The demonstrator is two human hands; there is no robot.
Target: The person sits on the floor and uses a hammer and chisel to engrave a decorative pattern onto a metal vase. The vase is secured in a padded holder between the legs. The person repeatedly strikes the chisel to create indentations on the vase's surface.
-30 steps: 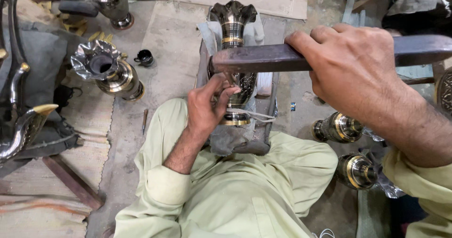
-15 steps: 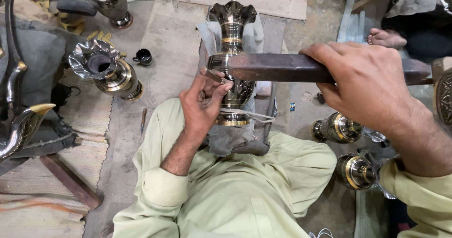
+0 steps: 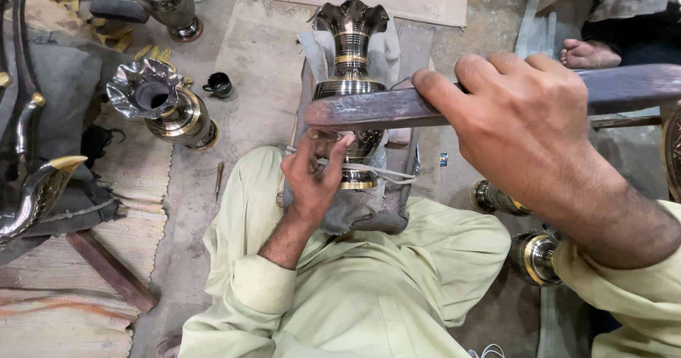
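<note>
So the dark brass vase w/ a fluted rim stands upright on a cloth-wrapped block, right btwn the person's knees. Left hand sits against the vase's lower body, fingertips pinched around smth small, can't tell what. Right hand is curled tight around a flat wooden bar laid across the vase's front. Left of the vase, a second fluted vase lies tilted, mouth dark, can't see inside. Tiny black cup sits btwn them.
</note>
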